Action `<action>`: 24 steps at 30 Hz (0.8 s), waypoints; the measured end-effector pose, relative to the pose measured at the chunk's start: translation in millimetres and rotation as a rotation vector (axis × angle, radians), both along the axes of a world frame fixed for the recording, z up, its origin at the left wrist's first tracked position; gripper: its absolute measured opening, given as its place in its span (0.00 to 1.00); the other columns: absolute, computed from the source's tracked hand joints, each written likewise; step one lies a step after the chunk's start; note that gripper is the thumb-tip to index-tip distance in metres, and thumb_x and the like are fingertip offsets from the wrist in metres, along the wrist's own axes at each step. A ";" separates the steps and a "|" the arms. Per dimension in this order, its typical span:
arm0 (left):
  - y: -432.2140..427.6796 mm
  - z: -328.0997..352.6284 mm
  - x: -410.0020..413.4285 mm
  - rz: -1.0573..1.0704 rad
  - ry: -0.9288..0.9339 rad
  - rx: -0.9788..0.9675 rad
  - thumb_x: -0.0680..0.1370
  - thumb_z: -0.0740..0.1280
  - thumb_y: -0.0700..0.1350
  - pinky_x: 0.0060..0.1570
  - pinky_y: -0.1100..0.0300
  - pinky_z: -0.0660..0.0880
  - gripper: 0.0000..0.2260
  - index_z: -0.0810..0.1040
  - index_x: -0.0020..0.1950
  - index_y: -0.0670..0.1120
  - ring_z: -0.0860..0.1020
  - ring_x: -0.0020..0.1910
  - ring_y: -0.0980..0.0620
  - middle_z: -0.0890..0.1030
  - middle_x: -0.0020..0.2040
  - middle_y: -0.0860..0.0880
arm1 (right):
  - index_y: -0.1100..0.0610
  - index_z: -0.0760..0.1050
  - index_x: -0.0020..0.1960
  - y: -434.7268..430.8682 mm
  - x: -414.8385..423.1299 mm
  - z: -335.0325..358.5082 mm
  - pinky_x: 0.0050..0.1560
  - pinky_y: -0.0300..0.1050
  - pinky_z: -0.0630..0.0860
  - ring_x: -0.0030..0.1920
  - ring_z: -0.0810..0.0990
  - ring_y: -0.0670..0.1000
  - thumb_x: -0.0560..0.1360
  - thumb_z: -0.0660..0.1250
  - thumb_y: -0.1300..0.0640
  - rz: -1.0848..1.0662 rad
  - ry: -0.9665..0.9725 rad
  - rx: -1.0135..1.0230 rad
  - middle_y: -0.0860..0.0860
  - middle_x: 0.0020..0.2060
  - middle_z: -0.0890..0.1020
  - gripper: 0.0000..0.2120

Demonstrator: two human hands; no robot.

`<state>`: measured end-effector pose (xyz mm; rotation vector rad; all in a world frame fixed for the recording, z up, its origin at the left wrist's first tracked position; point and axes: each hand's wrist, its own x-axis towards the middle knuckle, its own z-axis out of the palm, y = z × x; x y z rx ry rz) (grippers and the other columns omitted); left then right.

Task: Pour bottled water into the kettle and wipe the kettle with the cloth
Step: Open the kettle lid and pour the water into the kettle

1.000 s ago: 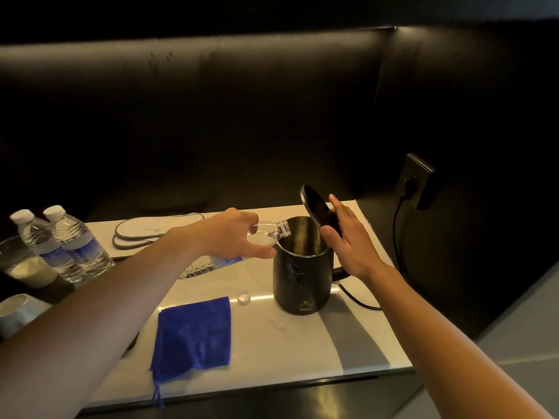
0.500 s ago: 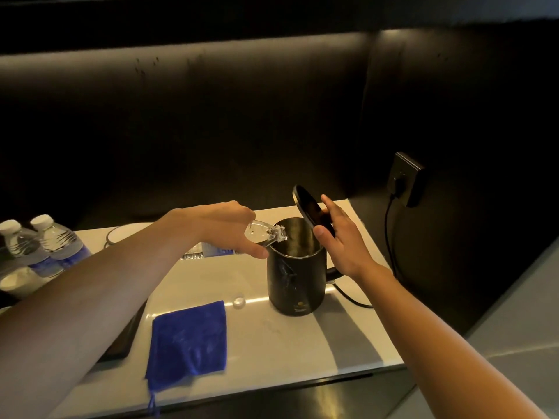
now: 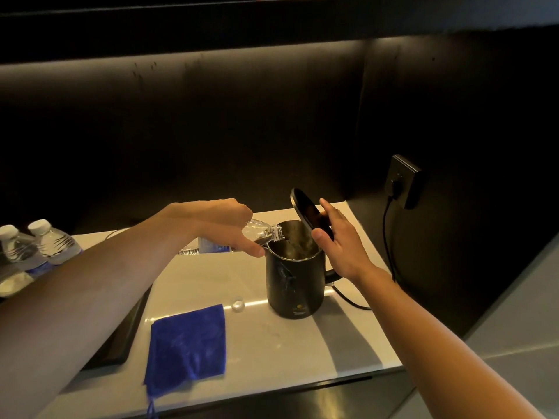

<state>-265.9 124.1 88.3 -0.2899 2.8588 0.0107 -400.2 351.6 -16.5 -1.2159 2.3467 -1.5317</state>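
Observation:
A black kettle (image 3: 292, 285) stands on the white counter (image 3: 272, 352), its hinged lid (image 3: 307, 211) tipped up. My right hand (image 3: 338, 240) rests against that lid and keeps it upright. My left hand (image 3: 223, 222) grips a clear water bottle (image 3: 263, 232) lying nearly level, its open neck over the kettle's rim. The bottle's white cap (image 3: 237, 305) lies on the counter left of the kettle. A folded blue cloth (image 3: 187, 346) lies near the front edge, apart from both hands.
Two sealed water bottles (image 3: 45, 246) stand at the far left. A dark tray (image 3: 121, 337) lies under my left forearm. The kettle's cord (image 3: 387, 237) runs up to a wall socket (image 3: 403, 181) on the right. Dark walls close in behind and to the right.
The bottle has tipped a little further, its neck reaching deeper over the kettle's rim. The view has shifted, so the far-left bottles sit closer to the edge. My right hand stays on the lid.

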 end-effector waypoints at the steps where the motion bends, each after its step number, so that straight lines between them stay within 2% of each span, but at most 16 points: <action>1: -0.6 0.6 -0.6 -0.002 -0.004 -0.014 0.55 0.59 0.83 0.47 0.52 0.83 0.48 0.79 0.59 0.47 0.83 0.46 0.49 0.84 0.50 0.48 | 0.47 0.57 0.81 -0.3 -0.5 -0.4 0.64 0.48 0.70 0.70 0.71 0.54 0.72 0.57 0.28 -0.001 0.000 -0.001 0.52 0.73 0.71 0.42; 4: -2.2 1.5 -3.7 -0.009 -0.018 -0.044 0.56 0.59 0.83 0.47 0.53 0.82 0.48 0.80 0.58 0.47 0.84 0.47 0.48 0.85 0.52 0.47 | 0.46 0.57 0.80 -1.1 -0.7 -1.7 0.61 0.45 0.68 0.70 0.71 0.54 0.72 0.57 0.27 -0.007 -0.002 -0.002 0.52 0.73 0.70 0.42; 10: -3.8 2.5 -8.2 -0.034 -0.023 -0.089 0.61 0.63 0.82 0.43 0.57 0.82 0.43 0.79 0.58 0.48 0.83 0.44 0.50 0.84 0.49 0.49 | 0.45 0.57 0.80 -1.3 -0.4 -1.7 0.58 0.41 0.67 0.69 0.70 0.52 0.72 0.57 0.27 -0.013 0.007 -0.004 0.51 0.73 0.70 0.42; 14: -3.2 5.7 -9.7 -0.058 -0.035 -0.087 0.54 0.58 0.84 0.41 0.57 0.81 0.48 0.80 0.54 0.47 0.83 0.43 0.49 0.84 0.46 0.48 | 0.47 0.58 0.80 -1.1 0.5 0.1 0.61 0.45 0.69 0.69 0.71 0.53 0.72 0.57 0.28 -0.019 0.013 -0.006 0.51 0.73 0.70 0.42; 17: -3.3 6.5 -9.8 -0.060 -0.031 -0.093 0.58 0.61 0.82 0.36 0.59 0.77 0.42 0.79 0.52 0.48 0.81 0.38 0.50 0.83 0.43 0.49 | 0.50 0.59 0.80 -0.4 0.9 1.4 0.62 0.46 0.71 0.68 0.71 0.53 0.72 0.56 0.29 -0.014 0.032 -0.005 0.52 0.72 0.71 0.42; 19: -3.5 6.7 -10.2 -0.062 -0.033 -0.085 0.57 0.61 0.82 0.35 0.60 0.76 0.42 0.79 0.52 0.48 0.80 0.37 0.51 0.83 0.42 0.48 | 0.51 0.61 0.79 -0.4 1.2 1.8 0.62 0.46 0.73 0.67 0.71 0.53 0.72 0.56 0.29 -0.015 0.050 -0.001 0.52 0.71 0.72 0.42; 24: -3.6 9.4 -11.1 -0.075 -0.044 -0.086 0.55 0.59 0.82 0.40 0.57 0.79 0.44 0.79 0.51 0.47 0.82 0.41 0.50 0.83 0.44 0.48 | 0.53 0.65 0.77 -0.7 1.5 2.8 0.60 0.50 0.77 0.64 0.73 0.52 0.73 0.56 0.30 -0.013 0.067 -0.004 0.51 0.66 0.74 0.40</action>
